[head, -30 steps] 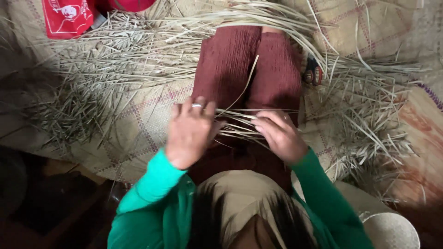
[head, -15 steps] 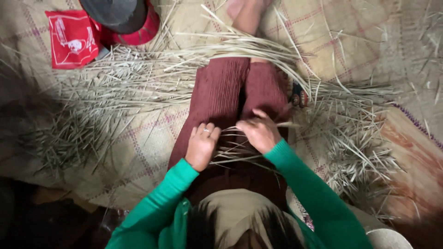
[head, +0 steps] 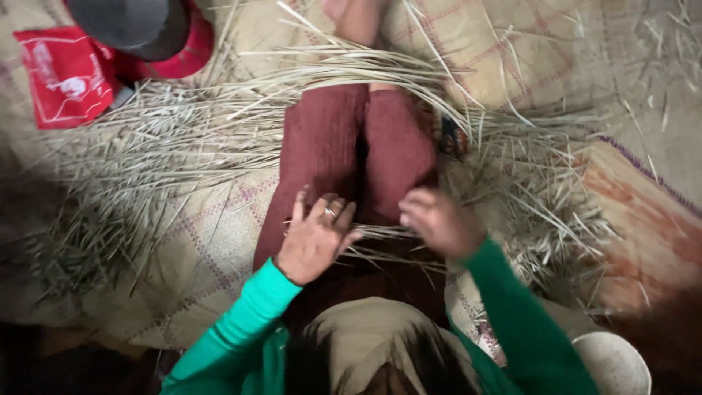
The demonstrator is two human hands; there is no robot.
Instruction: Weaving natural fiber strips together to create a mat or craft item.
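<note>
Head view looks down on a woven floor mat (head: pixel 219 219) strewn with loose dry straw (head: pixel 168 146), a red packet (head: pixel 62 77) at its far corner. Across the maroon-clad lap (head: pixel 344 146) lies a small bundle of dry strips (head: pixel 384 238). The left hand (head: pixel 314 238) presses flat on them, fingers spread; the right hand (head: pixel 439 219) is blurred, its fingers curled at the strips' end, grip unclear. Judging by this, strips are being aligned; pinching one out cleanly looks the finer demand.

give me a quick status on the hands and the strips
Left hand flat, fingers spread on the strips across the lap. Right hand at their other end, grip blurred. Loose straw all round.
</note>
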